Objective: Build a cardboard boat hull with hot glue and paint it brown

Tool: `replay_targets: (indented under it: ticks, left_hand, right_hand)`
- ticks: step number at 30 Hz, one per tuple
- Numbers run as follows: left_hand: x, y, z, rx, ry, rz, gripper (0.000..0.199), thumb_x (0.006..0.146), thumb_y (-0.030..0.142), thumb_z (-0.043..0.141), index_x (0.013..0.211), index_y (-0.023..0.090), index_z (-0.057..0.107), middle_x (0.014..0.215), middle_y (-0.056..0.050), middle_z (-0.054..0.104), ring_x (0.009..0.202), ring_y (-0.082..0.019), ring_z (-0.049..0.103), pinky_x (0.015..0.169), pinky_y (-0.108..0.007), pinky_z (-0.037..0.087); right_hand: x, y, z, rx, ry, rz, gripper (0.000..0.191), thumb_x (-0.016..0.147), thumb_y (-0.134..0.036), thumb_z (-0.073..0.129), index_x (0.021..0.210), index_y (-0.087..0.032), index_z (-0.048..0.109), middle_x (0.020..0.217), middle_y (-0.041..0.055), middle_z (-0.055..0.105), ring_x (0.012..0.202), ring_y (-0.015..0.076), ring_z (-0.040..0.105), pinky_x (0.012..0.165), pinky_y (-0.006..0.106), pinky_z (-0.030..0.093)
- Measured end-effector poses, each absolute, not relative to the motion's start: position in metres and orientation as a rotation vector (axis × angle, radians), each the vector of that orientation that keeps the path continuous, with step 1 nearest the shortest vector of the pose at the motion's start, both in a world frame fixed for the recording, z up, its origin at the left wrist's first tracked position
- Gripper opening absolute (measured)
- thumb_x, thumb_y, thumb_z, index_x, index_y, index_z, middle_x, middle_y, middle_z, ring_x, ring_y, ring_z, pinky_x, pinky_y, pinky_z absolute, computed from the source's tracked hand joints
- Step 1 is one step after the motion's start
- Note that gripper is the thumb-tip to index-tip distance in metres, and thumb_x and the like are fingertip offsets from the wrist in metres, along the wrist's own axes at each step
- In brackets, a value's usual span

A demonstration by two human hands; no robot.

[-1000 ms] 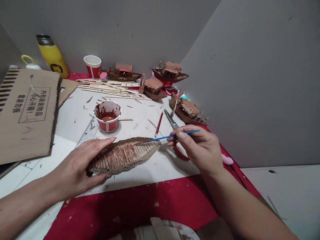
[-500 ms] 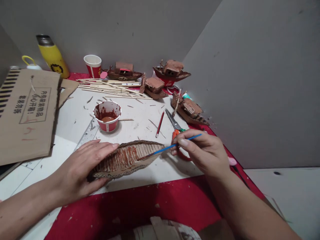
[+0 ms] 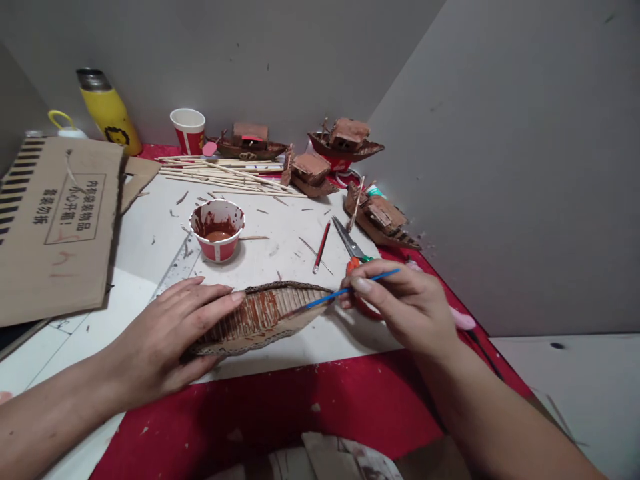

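Observation:
A boat-shaped corrugated cardboard piece [image 3: 265,312] lies tilted at the centre, its ridged inside partly coated in red-brown paint toward the left. My left hand [image 3: 170,333] grips its left end, fingers over the upper edge and thumb below. In my right hand [image 3: 400,300] a thin blue paintbrush [image 3: 327,297] is pinched between thumb and fingers, its tip at the ridges near the middle of the piece. A red-and-white paper cup [image 3: 218,249] behind holds brown-red paint.
Orange-handled scissors [image 3: 353,247] and a red pencil [image 3: 321,248] lie behind my right hand. Farther back are wooden sticks [image 3: 225,172], several brown model boats [image 3: 383,217], another cup [image 3: 189,133] and a yellow bottle [image 3: 111,117]. Printed cardboard [image 3: 55,227] stands at left.
The view has shifted slightly. My left hand and the cardboard piece appear a little farther right, and the brush tip has moved slightly right along the ridges.

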State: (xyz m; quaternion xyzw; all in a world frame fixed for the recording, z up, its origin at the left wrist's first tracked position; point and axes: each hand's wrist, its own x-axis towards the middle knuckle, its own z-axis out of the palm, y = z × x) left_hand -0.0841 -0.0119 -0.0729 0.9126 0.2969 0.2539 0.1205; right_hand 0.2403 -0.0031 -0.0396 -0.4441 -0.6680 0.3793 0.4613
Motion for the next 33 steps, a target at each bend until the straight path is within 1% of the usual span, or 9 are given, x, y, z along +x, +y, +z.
replay_targets:
  ticks: [5, 8, 12, 19, 23, 28, 33]
  left_hand:
    - [-0.0852, -0.0120, -0.0741, 2.674, 0.871, 0.727, 0.061, 0.088, 0.018, 0.055, 0.144, 0.021, 0.030, 0.132, -0.014, 0.055, 0.125, -0.025, 0.049, 0.111, -0.048, 0.033]
    - [-0.0857, -0.0120, -0.0743, 2.667, 0.874, 0.715, 0.062, 0.088, 0.019, 0.055, 0.145, 0.022, 0.029, 0.133, -0.013, 0.054, 0.125, -0.025, 0.049, 0.111, -0.049, 0.032]
    - [-0.0854, -0.0121, -0.0739, 2.668, 0.883, 0.714, 0.062, 0.088, 0.020, 0.055, 0.145, 0.021, 0.029, 0.133, -0.014, 0.055, 0.125, -0.025, 0.049, 0.111, -0.048, 0.032]
    - [-0.0848, -0.0122, -0.0731, 2.671, 0.881, 0.738, 0.061, 0.088, 0.019, 0.055, 0.144, 0.021, 0.030, 0.133, -0.014, 0.056, 0.125, -0.027, 0.050, 0.110, -0.048, 0.034]
    - [-0.0861, -0.0129, -0.0738, 2.662, 0.900, 0.703, 0.063, 0.088, 0.020, 0.055, 0.145, 0.023, 0.028, 0.135, -0.012, 0.055, 0.127, -0.026, 0.048, 0.112, -0.049, 0.033]
    - [-0.0872, -0.0136, -0.0748, 2.681, 0.915, 0.682, 0.064, 0.088, 0.019, 0.055, 0.146, 0.023, 0.028, 0.135, -0.013, 0.055, 0.128, -0.026, 0.047, 0.112, -0.050, 0.033]
    - [-0.0877, -0.0138, -0.0756, 2.684, 0.943, 0.654, 0.066, 0.085, 0.019, 0.055, 0.145, 0.025, 0.029, 0.136, -0.013, 0.055, 0.128, -0.029, 0.049, 0.110, -0.052, 0.035]
  right_hand:
    - [0.2441, -0.0048, -0.0410, -1.036, -1.551, 0.766, 0.005, 0.088, -0.026, 0.066, 0.088, -0.022, 0.069, 0.072, 0.0011, 0.072, 0.057, 0.0150, 0.068, 0.053, 0.026, 0.057]
    - [0.2440, -0.0071, -0.0388, -1.061, -1.640, 0.666, 0.006, 0.089, -0.023, 0.064, 0.088, -0.021, 0.069, 0.071, 0.0011, 0.071, 0.058, 0.0144, 0.067, 0.055, 0.026, 0.056]
    - [0.2424, -0.0097, -0.0340, -1.088, -1.795, 0.674, 0.009, 0.090, -0.023, 0.063, 0.084, -0.020, 0.069, 0.068, 0.0008, 0.069, 0.055, 0.0129, 0.064, 0.052, 0.024, 0.052]
    - [0.2411, -0.0094, -0.0355, -1.087, -1.780, 0.570, 0.009, 0.090, -0.020, 0.060, 0.089, -0.022, 0.069, 0.070, 0.0003, 0.069, 0.059, 0.0135, 0.065, 0.053, 0.024, 0.051]
    - [0.2448, -0.0113, -0.0333, -1.084, -1.885, 0.619, 0.010, 0.090, -0.017, 0.060, 0.088, -0.023, 0.068, 0.071, -0.0012, 0.069, 0.058, 0.0118, 0.064, 0.055, 0.022, 0.052]
    - [0.2427, -0.0117, -0.0350, -1.085, -1.792, 0.534, 0.009, 0.090, -0.018, 0.061, 0.088, -0.022, 0.069, 0.071, 0.0000, 0.070, 0.060, 0.0133, 0.065, 0.057, 0.024, 0.053]
    - [0.2415, -0.0112, -0.0368, -1.099, -1.838, 0.519, 0.010, 0.090, -0.018, 0.059, 0.090, -0.022, 0.069, 0.073, 0.0016, 0.071, 0.058, 0.0142, 0.065, 0.052, 0.025, 0.052]
